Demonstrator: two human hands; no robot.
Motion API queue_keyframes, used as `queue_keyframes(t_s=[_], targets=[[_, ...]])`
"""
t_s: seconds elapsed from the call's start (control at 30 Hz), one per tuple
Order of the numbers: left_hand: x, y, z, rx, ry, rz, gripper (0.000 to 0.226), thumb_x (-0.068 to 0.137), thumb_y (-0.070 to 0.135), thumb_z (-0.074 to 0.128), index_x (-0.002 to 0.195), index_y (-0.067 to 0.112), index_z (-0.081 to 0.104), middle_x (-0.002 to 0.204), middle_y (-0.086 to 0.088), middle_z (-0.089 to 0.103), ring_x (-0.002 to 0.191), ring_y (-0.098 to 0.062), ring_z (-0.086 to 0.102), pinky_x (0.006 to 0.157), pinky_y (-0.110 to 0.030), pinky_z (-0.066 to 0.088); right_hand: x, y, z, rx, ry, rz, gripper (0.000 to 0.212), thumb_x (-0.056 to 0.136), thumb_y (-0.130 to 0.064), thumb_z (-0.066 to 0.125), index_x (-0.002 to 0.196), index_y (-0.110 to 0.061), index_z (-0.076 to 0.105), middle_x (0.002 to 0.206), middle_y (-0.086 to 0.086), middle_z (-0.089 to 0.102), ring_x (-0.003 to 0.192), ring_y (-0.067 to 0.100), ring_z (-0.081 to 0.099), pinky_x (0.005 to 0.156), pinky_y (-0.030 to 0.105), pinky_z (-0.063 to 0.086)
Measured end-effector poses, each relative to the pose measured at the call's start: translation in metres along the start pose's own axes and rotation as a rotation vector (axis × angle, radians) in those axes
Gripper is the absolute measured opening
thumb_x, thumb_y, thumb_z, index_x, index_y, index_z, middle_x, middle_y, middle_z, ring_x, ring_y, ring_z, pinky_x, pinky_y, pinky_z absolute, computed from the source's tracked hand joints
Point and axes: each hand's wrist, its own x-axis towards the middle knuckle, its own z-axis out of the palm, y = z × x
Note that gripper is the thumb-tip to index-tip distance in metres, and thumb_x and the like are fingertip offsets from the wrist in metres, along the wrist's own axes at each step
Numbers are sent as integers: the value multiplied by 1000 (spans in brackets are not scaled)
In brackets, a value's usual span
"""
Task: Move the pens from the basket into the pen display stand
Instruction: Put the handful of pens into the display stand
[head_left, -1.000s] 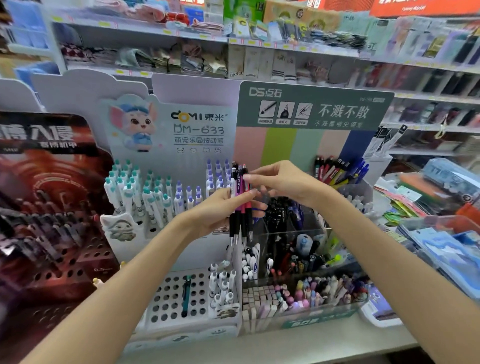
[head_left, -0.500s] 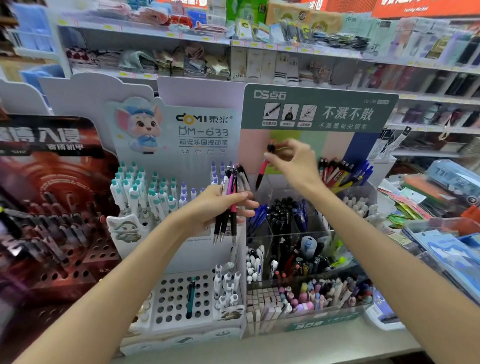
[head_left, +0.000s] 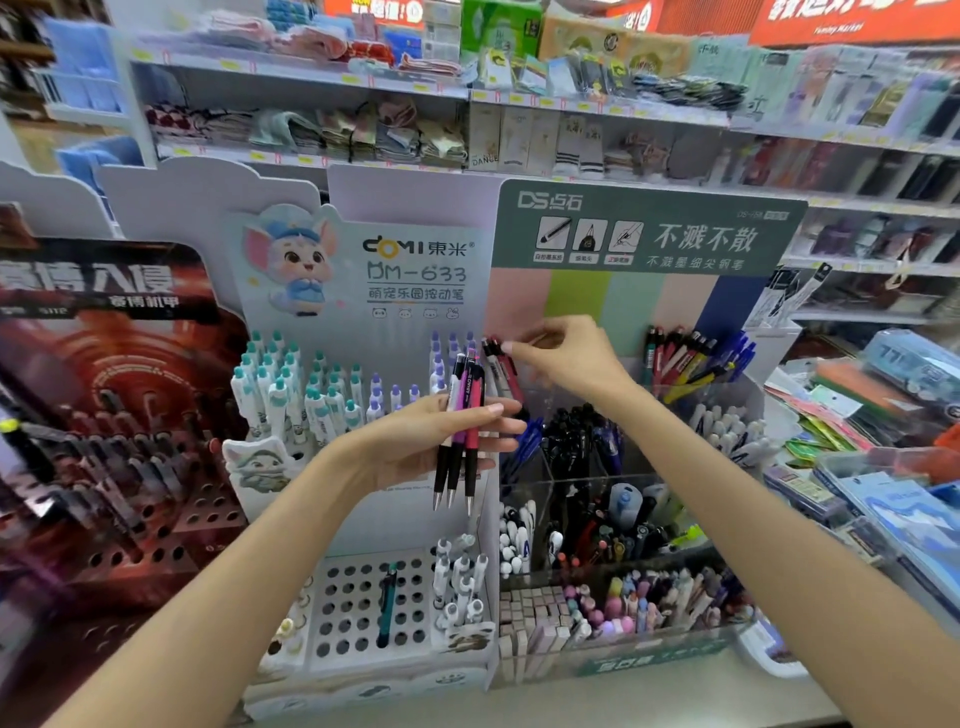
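**Seat one pen, keep the bundle steady**

Shop shelving crowds the background, so keep your eyes on the green-headed pen display stand (head_left: 644, 234). Your right hand (head_left: 566, 358) has its fingertips drawn together at the tops of the pens (head_left: 500, 364) standing in the stand's far-left compartment; whether it pinches one is hard to tell. Let that pen slide down fully, tip first, before you release it. Your left hand (head_left: 441, 441) grips three pens (head_left: 460, 441) tips down, thumb across the barrels, just left of the stand. Keep them fanned so one can be drawn out cleanly. No basket is clearly identifiable.
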Motion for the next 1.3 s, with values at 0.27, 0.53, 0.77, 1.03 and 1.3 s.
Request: queue_keyframes(t_s=[0.27, 0.53, 0.77, 1.03, 1.3], targets=[[15, 8, 22, 60, -89, 10, 28, 97, 26, 50, 115, 9, 64, 109, -5, 72, 100, -14, 69, 83, -25, 56, -38, -4, -25, 247, -282, 83, 18, 88, -25, 66, 102, -15, 69, 51, -15, 56, 48, -2, 46, 51, 11, 40], [17, 4, 13, 80, 57, 37, 39, 95, 43, 48, 114, 13, 64, 100, 0, 74, 90, -12, 71, 77, -28, 58, -22, 12, -58, 894, 280, 161, 15, 88, -7, 62, 102, -3, 64, 86, 7, 69, 68, 8, 68, 62, 15, 54], [14, 5, 11, 48, 115, 10, 28, 96, 38, 51, 79, 16, 52, 54, 8, 30, 41, -6, 29, 54, -19, 48, 11, 18, -13, 50, 249, -83, 21, 83, -16, 73, 99, -3, 71, 85, 6, 71, 72, 15, 67, 74, 27, 56], [10, 13, 14, -80, 74, 31, 11, 96, 21, 53, 88, 15, 48, 60, 5, 34, 46, -6, 32, 61, -24, 53, 25, 22, 2, -324, 117, -66, 28, 85, -43, 66, 101, -21, 73, 103, -2, 72, 96, 20, 64, 79, 31, 50], [11, 16, 15, -218, 38, 8, 23, 100, 20, 23, 85, 12, 40, 64, 0, 36, 46, -9, 35, 59, -29, 56, 16, 22, -2, -306, 42, -92, 31, 93, -38, 57, 108, -15, 71, 102, 2, 71, 89, 18, 61, 77, 30, 48]])
